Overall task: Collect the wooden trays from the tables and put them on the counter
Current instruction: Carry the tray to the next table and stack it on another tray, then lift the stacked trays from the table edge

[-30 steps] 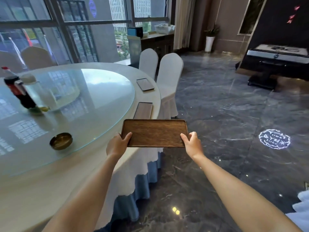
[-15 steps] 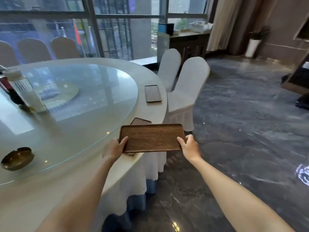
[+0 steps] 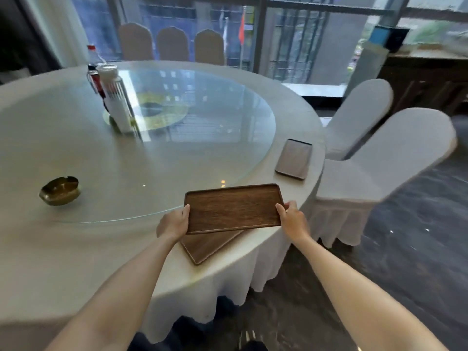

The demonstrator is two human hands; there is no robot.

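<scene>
I hold a dark wooden tray (image 3: 234, 208) level above the table's near edge. My left hand (image 3: 174, 222) grips its left short side and my right hand (image 3: 292, 219) grips its right short side. Directly beneath it a second wooden tray (image 3: 207, 245) lies on the round table (image 3: 76, 249), turned at an angle and mostly covered by the held one. A third tray (image 3: 293, 158) lies farther along the table's right rim, in front of the chairs.
A glass turntable (image 3: 152, 153) covers the table's middle, with a brass ashtray (image 3: 60, 190) at its left and bottles (image 3: 115, 97) near the back. Two white-covered chairs (image 3: 385, 158) stand at the table's right. Dark marble floor (image 3: 417, 249) lies to the right.
My view has turned left and moved toward the table. The held tray has come over the second tray at the rim. Both hands keep their grip.
</scene>
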